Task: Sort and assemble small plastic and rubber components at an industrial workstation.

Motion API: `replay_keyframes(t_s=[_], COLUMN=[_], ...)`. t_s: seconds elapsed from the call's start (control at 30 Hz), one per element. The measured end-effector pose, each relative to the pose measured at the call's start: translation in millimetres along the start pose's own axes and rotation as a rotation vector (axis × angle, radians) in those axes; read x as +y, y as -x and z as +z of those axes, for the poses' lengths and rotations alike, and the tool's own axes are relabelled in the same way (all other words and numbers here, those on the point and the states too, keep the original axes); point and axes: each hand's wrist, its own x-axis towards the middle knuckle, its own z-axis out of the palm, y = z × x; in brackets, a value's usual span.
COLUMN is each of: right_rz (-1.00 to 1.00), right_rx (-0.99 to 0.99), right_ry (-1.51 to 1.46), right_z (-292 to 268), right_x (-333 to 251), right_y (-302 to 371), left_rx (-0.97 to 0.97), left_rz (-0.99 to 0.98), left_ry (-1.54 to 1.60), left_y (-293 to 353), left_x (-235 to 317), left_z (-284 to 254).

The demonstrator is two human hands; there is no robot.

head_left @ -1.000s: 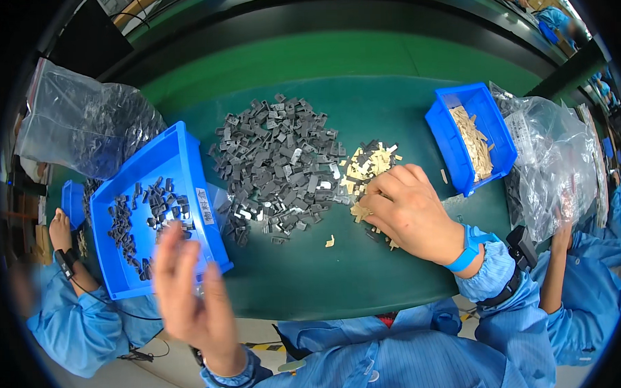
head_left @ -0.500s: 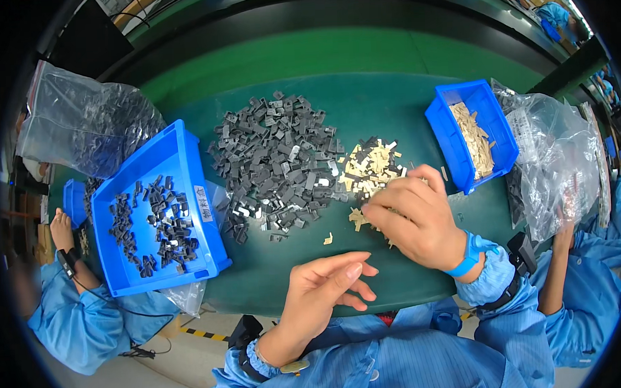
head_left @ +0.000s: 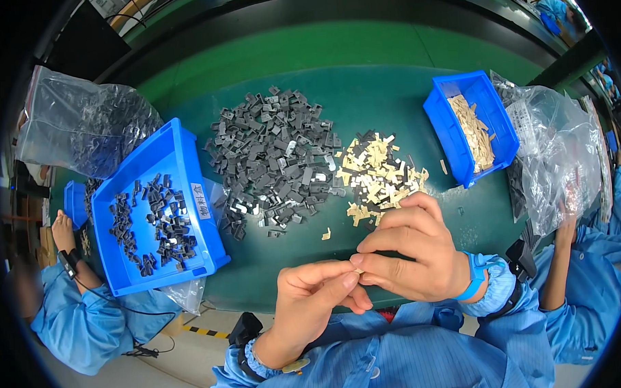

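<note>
My left hand [head_left: 310,296] and my right hand [head_left: 422,257] meet fingertip to fingertip near the table's front edge. Both are closed in a pinch around a small pale-gold piece [head_left: 358,270], mostly covered by the fingers. Just beyond the right hand lies a loose heap of flat pale-gold clips [head_left: 376,168] with some black bits among them. A single gold clip [head_left: 326,234] lies apart, nearer to me. Touching the gold heap on its left is a large pile of dark grey plastic parts [head_left: 272,161].
A large blue tray [head_left: 213,251] with black parts stands at left, by a clear bag of dark parts [head_left: 89,126]. At right are a blue bin [head_left: 439,121] of tan pieces and another plastic bag [head_left: 559,161]. Co-workers' arms [head_left: 559,260] show on both sides.
My right hand has come back from the gold heap toward me and met my left fingertips. A small pale-gold piece now shows between them. My left hand has barely moved.
</note>
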Motion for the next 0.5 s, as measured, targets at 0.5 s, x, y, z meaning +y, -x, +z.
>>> replay_keyframes(t_s=[0.5], right_rz=[0.295], right_rx=[-0.122], right_ry=[-0.509], right_z=[0], right_x=[8], right_y=[4], left_rx=[0.005], left_rz=[0.414], left_ry=[-0.724], left_y=[-1], left_x=[-3], left_z=[2])
